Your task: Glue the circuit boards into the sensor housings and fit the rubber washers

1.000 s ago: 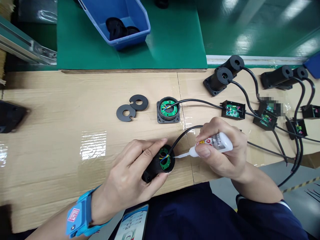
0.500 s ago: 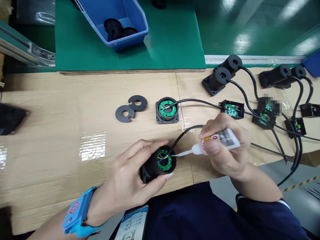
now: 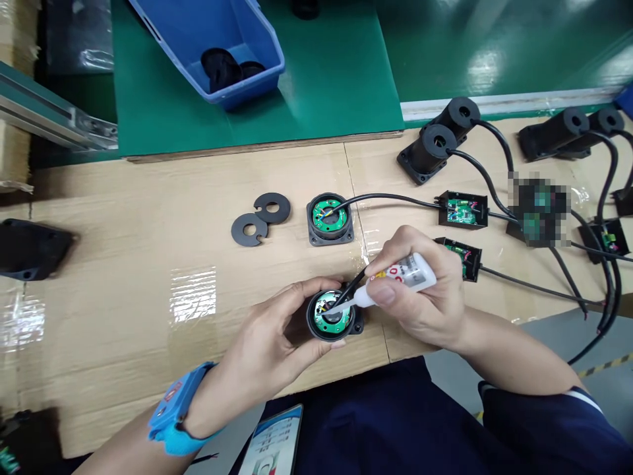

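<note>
Gripping black housing (image 3: 330, 318) – left hand (image 3: 270, 343), right hand (image 3: 420, 300) squeezing glue bottle (image 3: 395, 282) (nozzle over board)

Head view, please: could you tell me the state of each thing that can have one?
Left hand: gripping the black housing, open face up.
Right hand: gripping the glue bottle, nozzle over the housing's green board.
Second housing: open, untouched on the cardboard.
Blue bin: holds black parts.
</note>
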A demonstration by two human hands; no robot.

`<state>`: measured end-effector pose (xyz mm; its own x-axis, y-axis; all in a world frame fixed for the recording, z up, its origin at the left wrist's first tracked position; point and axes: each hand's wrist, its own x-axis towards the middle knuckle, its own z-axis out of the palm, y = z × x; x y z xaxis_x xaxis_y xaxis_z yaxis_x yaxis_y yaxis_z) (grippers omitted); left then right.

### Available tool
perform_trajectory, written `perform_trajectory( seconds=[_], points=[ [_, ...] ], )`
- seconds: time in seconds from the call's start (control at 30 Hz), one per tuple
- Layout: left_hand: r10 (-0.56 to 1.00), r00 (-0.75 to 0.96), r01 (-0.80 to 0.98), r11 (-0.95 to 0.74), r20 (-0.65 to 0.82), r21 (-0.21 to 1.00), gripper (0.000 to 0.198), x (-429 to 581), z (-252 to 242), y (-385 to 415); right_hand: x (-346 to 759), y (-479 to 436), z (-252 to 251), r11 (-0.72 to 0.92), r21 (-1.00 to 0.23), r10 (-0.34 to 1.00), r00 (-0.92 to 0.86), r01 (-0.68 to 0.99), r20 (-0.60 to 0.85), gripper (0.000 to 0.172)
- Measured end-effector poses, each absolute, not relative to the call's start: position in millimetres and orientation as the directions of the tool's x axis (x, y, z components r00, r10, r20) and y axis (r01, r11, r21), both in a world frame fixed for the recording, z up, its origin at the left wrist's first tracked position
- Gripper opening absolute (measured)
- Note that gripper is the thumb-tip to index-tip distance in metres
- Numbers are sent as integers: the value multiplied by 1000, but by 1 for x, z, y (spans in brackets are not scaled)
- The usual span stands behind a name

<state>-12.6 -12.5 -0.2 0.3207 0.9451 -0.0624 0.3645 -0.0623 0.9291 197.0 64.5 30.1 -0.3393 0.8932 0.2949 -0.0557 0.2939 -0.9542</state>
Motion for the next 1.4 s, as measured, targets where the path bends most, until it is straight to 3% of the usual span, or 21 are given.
perform_trajectory(
  seconds=[0.6, 0.83, 0.93, 1.03, 1.1, 1.13, 1.2, 1.4],
  points=[
    [948, 305, 366, -32, -88, 930, 54, -13, 0, -15, 195, 65, 28, 297, -955, 884, -371, -30, 286, 28],
    [934, 357, 474, -196, 16, 859, 51, -16, 4, -11, 200, 69, 26, 281, -959, 916, -293, -17, 274, 28],
    [902, 431, 401, -201, 9, 894, 62, -23, 7, -4, 205, 75, 23, 230, -969, 947, -208, -90, 244, 31],
    [964, 262, 323, -127, 40, 938, 58, -26, 6, 12, 208, 83, 22, 167, -974, 974, -128, -151, 187, 37],
    [990, 100, 407, -130, 97, 904, 53, -22, 1, 28, 209, 88, 22, 166, -975, 981, -77, -151, 179, 40],
    [991, 70, 461, -133, 114, 877, 60, -17, -2, 37, 209, 90, 22, 178, -974, 981, -54, -142, 187, 41],
    [990, 79, 529, -139, 115, 837, 73, -7, -10, 55, 209, 93, 22, 217, -970, 975, -18, -115, 220, 42],
    [967, 74, 564, -241, 243, 790, 50, 5, -24, 68, 212, 97, 21, 326, -945, 945, 28, -14, 326, 37]
  ],
)
